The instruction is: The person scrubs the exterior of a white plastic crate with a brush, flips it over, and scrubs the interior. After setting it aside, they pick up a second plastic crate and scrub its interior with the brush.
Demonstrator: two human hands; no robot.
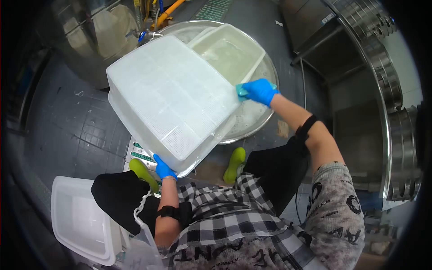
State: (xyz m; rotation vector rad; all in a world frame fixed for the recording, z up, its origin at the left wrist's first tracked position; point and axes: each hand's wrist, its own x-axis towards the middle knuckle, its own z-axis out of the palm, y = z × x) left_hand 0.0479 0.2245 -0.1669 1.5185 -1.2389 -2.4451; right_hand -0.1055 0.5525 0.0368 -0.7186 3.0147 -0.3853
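Observation:
A large white plastic basket [168,90] with a perforated bottom is turned bottom up, tilted over the edge of a round metal basin [272,67]. My left hand [164,168], in a blue glove, grips the basket's rim at its near corner; part of the fingers is hidden beneath it. At the basket's right corner, my right hand [261,91], also gloved, is closed around a green scouring pad [241,92]. The pad is at the basket's side wall. Behind the basket, a white tub [258,50] with cloudy water sits in the basin among suds.
An empty white tub [67,216] stands on the floor at lower left. To the right is a metal table [384,135] with several round metal sieves [389,81]. A tap [150,34] and an orange pipe [170,12] are behind the basin. A green floor grate [213,10] lies beyond.

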